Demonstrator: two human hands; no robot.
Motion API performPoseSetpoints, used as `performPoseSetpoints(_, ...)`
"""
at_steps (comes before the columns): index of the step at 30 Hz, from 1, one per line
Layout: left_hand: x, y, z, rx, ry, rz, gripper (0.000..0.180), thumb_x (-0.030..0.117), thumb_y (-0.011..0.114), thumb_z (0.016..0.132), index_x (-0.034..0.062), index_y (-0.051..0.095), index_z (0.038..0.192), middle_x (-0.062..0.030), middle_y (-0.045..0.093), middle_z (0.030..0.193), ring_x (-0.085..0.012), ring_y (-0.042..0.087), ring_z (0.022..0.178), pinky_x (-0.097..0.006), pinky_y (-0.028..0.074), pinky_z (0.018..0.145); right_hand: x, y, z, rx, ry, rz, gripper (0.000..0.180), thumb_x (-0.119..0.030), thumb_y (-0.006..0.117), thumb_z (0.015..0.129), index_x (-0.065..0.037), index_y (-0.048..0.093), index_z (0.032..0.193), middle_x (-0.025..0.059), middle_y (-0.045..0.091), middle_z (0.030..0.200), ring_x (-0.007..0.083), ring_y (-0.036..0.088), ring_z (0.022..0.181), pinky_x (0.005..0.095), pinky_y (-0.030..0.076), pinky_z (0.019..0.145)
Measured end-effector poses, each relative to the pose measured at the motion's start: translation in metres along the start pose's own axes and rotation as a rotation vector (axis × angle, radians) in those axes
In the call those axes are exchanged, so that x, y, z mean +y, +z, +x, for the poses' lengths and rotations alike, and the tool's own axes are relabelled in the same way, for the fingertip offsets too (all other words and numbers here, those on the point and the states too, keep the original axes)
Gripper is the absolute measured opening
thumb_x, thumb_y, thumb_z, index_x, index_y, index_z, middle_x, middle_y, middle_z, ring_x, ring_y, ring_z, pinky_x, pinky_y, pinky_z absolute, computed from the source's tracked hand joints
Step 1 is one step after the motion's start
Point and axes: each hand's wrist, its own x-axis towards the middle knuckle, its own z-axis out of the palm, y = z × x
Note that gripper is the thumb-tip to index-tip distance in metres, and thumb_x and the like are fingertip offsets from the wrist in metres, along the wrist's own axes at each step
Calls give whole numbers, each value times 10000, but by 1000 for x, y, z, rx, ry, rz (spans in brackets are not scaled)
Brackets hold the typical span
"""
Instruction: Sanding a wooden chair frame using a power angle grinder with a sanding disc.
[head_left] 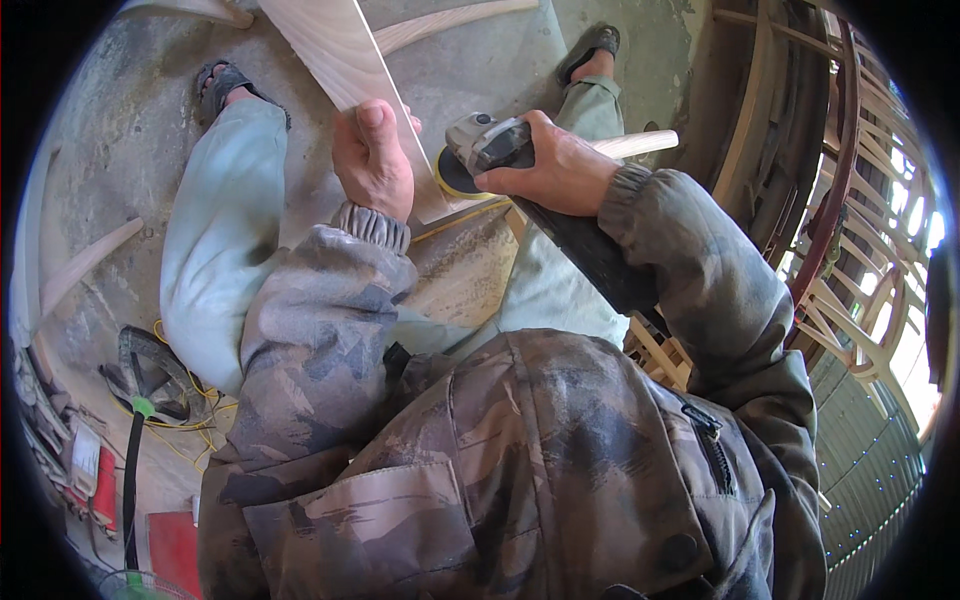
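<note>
My left hand (372, 160) grips a pale wooden board (330, 45) that slants from the top centre down toward my lap. My right hand (555, 165) is closed around the body of an angle grinder (490, 142). Its yellow-edged sanding disc (455, 185) lies against the lower end of the board, right beside my left thumb. The grinder's dark handle (590, 250) runs back under my right forearm. I wear a camouflage jacket and light trousers, and my legs are spread on either side of the board.
A dusty concrete floor (120, 130) lies below. Curved wooden pieces (85, 262) lie at left and at the top. Stacked wooden chair frames (860, 250) stand at right. A yellow cable and dark tool (150, 375) lie at lower left, beside a red object (175, 550).
</note>
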Motion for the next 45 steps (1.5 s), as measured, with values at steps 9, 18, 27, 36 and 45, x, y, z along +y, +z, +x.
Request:
performPoseSetpoints(9, -3, 5, -7, -36, -22, 8, 655, 649, 484, 933, 5, 492, 1054, -90, 587, 851, -179, 602, 749, -325, 494, 715, 2, 3, 5, -53, 38, -55, 916, -588, 742, 741, 124, 436, 1229, 293, 630, 1098, 350, 651, 1046, 388, 500, 899)
performPoseSetpoints(18, 0, 4, -3, -1, -43, -30, 618, 623, 493, 944, 9, 506, 1014, -79, 588, 827, -167, 597, 726, -317, 492, 686, 16, -5, -17, 38, 37, -45, 861, -554, 748, 754, 84, 432, 1238, 298, 637, 1076, 360, 655, 1038, 394, 506, 886)
performPoseSetpoints(27, 19, 6, 16, 19, -83, -31, 624, 635, 511, 929, 16, 518, 1006, -78, 612, 771, -157, 608, 672, -297, 505, 656, 49, -10, -35, 287, 64, 70, 852, -542, 753, 748, 104, 442, 1210, 297, 637, 1068, 383, 645, 1035, 403, 489, 907)
performPoseSetpoints(36, 22, 9, 30, 35, -81, -113, 603, 616, 540, 925, 19, 517, 1008, -81, 611, 759, -156, 598, 587, -287, 509, 591, -8, 3, -26, 155, -12, 66, 891, -559, 764, 741, 81, 431, 1264, 290, 633, 1082, 365, 649, 1019, 394, 497, 897)
performPoseSetpoints(45, 22, 7, 31, 33, -78, -123, 590, 601, 548, 928, 16, 517, 993, -83, 602, 744, -157, 594, 575, -287, 502, 562, -8, 15, -37, 168, -46, 65, 886, -546, 765, 745, 84, 424, 1268, 299, 633, 1069, 371, 655, 1008, 402, 501, 891)
